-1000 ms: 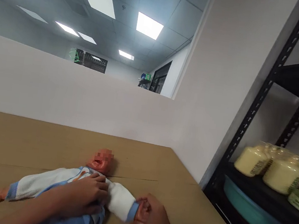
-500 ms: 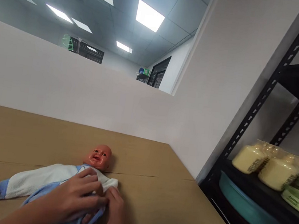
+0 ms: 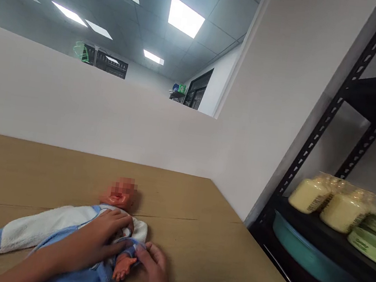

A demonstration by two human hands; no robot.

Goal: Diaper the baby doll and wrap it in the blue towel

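Note:
A baby doll (image 3: 120, 197) lies on its back on the brown tabletop (image 3: 194, 248), its head toward the wall. It wears a white and blue terry suit (image 3: 38, 225). One arm stretches out to the left with its hand bare of the sleeve. My left hand (image 3: 101, 236) lies across the doll's chest, fingers curled on the sleeve of the other arm. At that sleeve's end, my right hand (image 3: 154, 264) pinches the blue cuff (image 3: 131, 250) between thumb and fingers. The doll's small hand (image 3: 124, 266) sticks out of this cuff.
To the right stands a black metal shelf (image 3: 314, 130). It carries wrapped cream-coloured bottles (image 3: 343, 210), green packs (image 3: 373, 246) and, lower down, a teal basin (image 3: 311, 259). A white half-wall (image 3: 91, 114) borders the table at the back.
The doll's hand on the right has come into view out of the cuff. My right hand has shifted slightly right and now grips the cuff; my left hand stays on the chest.

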